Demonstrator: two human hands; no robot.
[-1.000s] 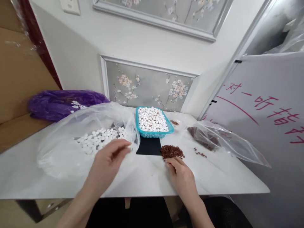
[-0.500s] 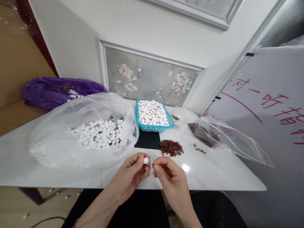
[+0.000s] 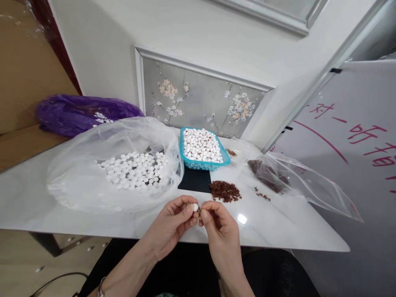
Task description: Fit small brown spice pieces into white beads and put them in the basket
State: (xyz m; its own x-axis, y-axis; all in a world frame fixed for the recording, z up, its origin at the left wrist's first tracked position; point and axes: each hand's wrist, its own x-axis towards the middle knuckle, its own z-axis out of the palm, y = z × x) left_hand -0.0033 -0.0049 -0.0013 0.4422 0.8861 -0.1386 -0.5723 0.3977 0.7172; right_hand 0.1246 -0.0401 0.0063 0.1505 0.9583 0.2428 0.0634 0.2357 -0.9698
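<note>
Between the thumb and fingers of my left hand (image 3: pixel 176 225) is a small white ball (image 3: pixel 195 207). My right hand (image 3: pixel 221 227) pinches a tiny brown piece right beside the ball; its shape is mostly hidden by the fingertips. Just beyond my hands lies a pile of small reddish-brown pieces (image 3: pixel 225 191). Behind it, a blue basket (image 3: pixel 227 159) full of white balls stands partly over a black mat (image 3: pixel 194 180). To the left, a large clear plastic bag (image 3: pixel 74 177) holds many white balls.
A purple bag (image 3: pixel 68 113) lies at the back left of the white marble table (image 3: pixel 278 227). On the right is a clear bag with brown material (image 3: pixel 267 175), and a few loose brown pieces (image 3: pixel 262 197) near it. A whiteboard (image 3: pixel 340 185) stands beyond the table's right side.
My two hands have come together, so the brown piece in my right fingers now meets or nearly meets the white ball. The whole view has shifted slightly.
</note>
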